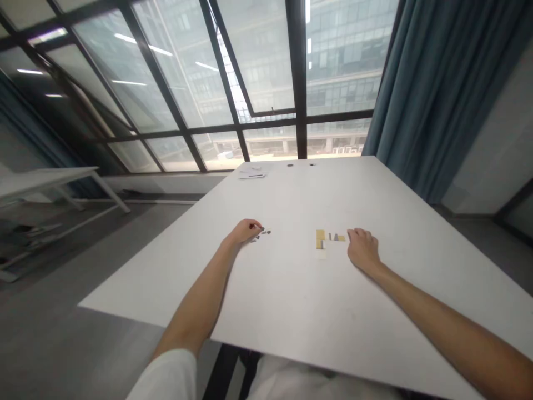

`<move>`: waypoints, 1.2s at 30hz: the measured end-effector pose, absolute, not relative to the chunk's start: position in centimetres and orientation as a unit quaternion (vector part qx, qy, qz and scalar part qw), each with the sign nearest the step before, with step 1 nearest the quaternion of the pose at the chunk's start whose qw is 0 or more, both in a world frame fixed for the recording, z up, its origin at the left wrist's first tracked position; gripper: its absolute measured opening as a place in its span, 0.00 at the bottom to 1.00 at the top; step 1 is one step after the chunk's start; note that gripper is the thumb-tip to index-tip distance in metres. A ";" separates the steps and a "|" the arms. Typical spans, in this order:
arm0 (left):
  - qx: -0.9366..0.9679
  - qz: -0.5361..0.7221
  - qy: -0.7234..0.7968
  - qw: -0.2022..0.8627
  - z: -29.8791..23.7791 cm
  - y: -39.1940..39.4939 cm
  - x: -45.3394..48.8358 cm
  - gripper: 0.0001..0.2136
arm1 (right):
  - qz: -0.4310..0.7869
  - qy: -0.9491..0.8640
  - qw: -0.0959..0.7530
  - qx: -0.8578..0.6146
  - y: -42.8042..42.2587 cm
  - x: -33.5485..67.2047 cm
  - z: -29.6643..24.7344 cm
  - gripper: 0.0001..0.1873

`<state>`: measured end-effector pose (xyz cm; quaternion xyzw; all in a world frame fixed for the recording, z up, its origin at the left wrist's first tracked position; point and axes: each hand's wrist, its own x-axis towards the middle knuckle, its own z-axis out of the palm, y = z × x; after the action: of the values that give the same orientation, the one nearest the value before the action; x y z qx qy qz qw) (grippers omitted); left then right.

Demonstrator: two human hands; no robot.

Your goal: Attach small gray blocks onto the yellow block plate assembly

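My left hand (245, 230) rests on the white table (283, 289) with thumb and forefinger pinched at a small dark grey piece. Just beside those fingertips lie several small dark grey pieces (264, 233) in a loose group. Farther right are yellow sticky-looking squares (320, 234), and a grey strip lies on the lower one. A pale paper square (322, 254) adjoins them. To their right runs a short row of small grey pieces (336, 237) and a yellow bit (341, 238). My right hand (363, 248), fingers curled, lies beside that bit; whatever it holds is hidden.
At the table's far left lie white papers or a booklet (252, 173). Two small dark round items (290, 165) sit near the far edge. Windows (266, 72) stand behind, a blue curtain (428, 94) hangs at right, and another white table (45, 176) stands at left.
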<state>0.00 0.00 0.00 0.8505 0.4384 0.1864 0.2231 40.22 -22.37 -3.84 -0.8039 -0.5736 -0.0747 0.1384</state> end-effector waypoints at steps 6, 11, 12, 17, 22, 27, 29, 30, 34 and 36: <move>0.836 0.193 0.464 0.222 -0.1 -0.4 0.3 0.14 | -0.086 -0.576 0.145 -0.800 -22.5 40.3 -3.8 0.24; 0.814 0.211 0.501 0.206 0.9 -1.1 1.1 0.11 | -0.094 -0.579 0.150 -0.796 -22.3 40.4 -4.0 0.24; 0.814 0.224 0.498 0.200 1.2 -1.4 1.4 0.10 | -0.095 -0.580 0.151 -0.795 -22.3 40.4 -4.1 0.24; 0.836 0.272 0.442 0.179 3.1 -3.8 4.3 0.09 | -0.097 -0.579 0.158 -0.794 -22.1 40.3 -4.3 0.24; 0.858 0.288 0.379 0.193 3.0 -8.2 8.6 0.09 | -0.111 -0.577 0.176 -0.790 -22.4 40.0 -4.1 0.24; 0.878 0.305 0.320 0.184 1.4 -12.0 11.9 0.08 | -0.173 -0.584 0.244 -0.755 -23.0 39.2 -2.9 0.21; 0.886 0.305 0.301 0.179 1.0 -13.1 12.6 0.09 | -0.173 -0.608 0.294 -0.717 -23.2 38.5 -2.2 0.17; 0.890 0.302 0.293 0.177 0.8 -13.6 12.8 0.09 | -0.166 -0.625 0.319 -0.693 -23.3 38.0 -1.8 0.15; 0.903 0.281 0.274 0.174 0.6 -15.1 13.4 0.08 | -0.128 -0.712 0.372 -0.582 -24.1 35.9 -0.9 0.09; 0.908 0.272 0.268 0.171 0.6 -15.6 13.6 0.08 | -0.114 -0.746 0.374 -0.540 -24.5 35.0 -0.9 0.11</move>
<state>13.56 -15.63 0.60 0.9085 0.2676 0.2715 0.1711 35.02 -24.51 -0.88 -0.5398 -0.7456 -0.1137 0.3737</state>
